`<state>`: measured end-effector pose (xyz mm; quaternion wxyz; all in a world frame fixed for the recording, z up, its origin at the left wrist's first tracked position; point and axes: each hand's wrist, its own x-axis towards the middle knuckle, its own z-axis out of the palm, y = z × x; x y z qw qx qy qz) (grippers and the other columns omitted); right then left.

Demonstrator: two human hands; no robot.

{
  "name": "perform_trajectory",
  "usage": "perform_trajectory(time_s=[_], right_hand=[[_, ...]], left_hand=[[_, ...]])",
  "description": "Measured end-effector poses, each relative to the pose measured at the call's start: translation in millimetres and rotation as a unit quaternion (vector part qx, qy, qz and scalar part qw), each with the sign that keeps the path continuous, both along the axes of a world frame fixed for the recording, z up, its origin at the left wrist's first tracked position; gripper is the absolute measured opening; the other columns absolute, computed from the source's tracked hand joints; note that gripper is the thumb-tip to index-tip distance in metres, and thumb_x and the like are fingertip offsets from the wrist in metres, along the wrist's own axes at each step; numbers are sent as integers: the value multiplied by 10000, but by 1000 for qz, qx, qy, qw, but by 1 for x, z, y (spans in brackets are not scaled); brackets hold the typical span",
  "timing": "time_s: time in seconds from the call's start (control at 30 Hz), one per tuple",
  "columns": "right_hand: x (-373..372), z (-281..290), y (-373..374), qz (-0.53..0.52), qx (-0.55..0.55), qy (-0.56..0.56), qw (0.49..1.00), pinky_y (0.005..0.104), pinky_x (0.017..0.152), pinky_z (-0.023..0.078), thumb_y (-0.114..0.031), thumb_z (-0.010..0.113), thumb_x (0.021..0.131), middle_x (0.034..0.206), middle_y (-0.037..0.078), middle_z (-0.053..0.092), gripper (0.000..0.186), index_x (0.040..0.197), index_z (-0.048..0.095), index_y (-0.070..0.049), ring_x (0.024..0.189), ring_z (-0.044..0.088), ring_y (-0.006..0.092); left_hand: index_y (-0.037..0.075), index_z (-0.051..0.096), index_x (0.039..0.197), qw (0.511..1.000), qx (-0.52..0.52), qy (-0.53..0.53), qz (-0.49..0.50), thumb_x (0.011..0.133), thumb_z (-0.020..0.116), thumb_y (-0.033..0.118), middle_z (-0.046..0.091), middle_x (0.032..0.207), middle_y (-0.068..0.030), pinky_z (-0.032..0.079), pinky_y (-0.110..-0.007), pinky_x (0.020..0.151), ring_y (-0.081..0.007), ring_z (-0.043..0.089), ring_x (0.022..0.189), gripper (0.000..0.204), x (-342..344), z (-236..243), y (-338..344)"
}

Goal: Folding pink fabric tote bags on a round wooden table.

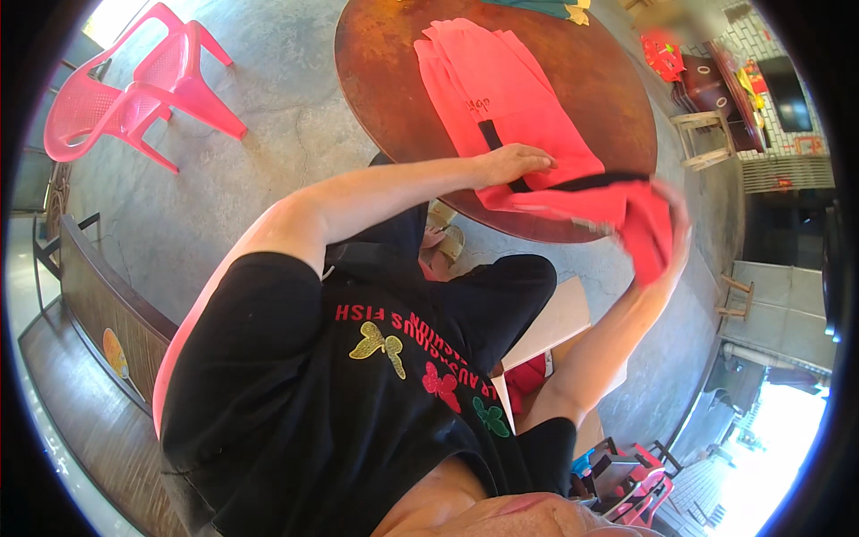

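A coral-red garment (537, 98) with black trim and small dark lettering lies in flat layers on a round brown table (376, 63). My left hand (519, 164) rests on its near part beside the black trim, fingers stretched out over the cloth. At the table's right edge, my right hand (677, 219) grips a raised end of the garment, lifted clear of the tabletop. That end hangs down over my wrist and partly hides the fingers, which are blurred.
Below the table, by my legs, stands an open cardboard box (559, 322) with red cloth inside. A pink plastic chair (94, 112) is at the far left, a wooden bench (112, 313) at the near left. Dark green cloth (528, 4) lies on the table's far edge. A wooden stool (702, 139) stands right.
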<state>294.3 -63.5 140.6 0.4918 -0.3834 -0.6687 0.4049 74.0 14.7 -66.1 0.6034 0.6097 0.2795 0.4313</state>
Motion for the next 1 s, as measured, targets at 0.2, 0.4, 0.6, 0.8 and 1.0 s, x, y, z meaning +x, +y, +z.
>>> perform_trajectory(time_s=[0.2,0.4,0.6,0.8,1.0], right_hand=[[-132,23,168,226,-190,-1,955,397,921,503,-481,323,1051,1318,231,568,616,1450,424,-24,1100,629,257],[-132,-97,218,2,75,-261,962,415,1078,382,-470,471,1000,1458,163,492,605,1476,422,-100,1324,489,287],[-15,-163,186,-96,166,-501,844,457,1061,402,-410,564,954,1400,102,545,477,1398,540,-238,1315,478,321],[-19,-197,101,-251,117,-482,831,512,926,472,-416,602,927,1231,72,595,434,1325,596,-243,1117,578,317],[-67,-168,-6,-259,57,-542,797,505,868,474,-442,625,900,1190,114,591,530,1348,552,-169,1075,589,335]], left_hand=[[93,529,1377,790,-429,-430,77,1033,297,540,607,1340,-107,487,-416,1032,-260,585,1234,609,-21,42,-16],[92,454,1438,813,-378,-434,87,967,343,675,537,1420,-109,475,-434,1052,-267,573,1244,758,-30,40,-21],[71,434,1451,805,-381,-452,45,945,381,696,490,1464,-130,425,-438,1099,-277,516,1302,805,-35,25,-18],[61,461,1434,832,-410,-369,68,931,421,687,502,1456,-144,423,-458,1094,-287,531,1285,805,-56,46,-24],[77,499,1405,849,-485,-163,132,921,472,686,558,1393,-163,477,-483,1037,-284,595,1209,779,-118,59,-30]])
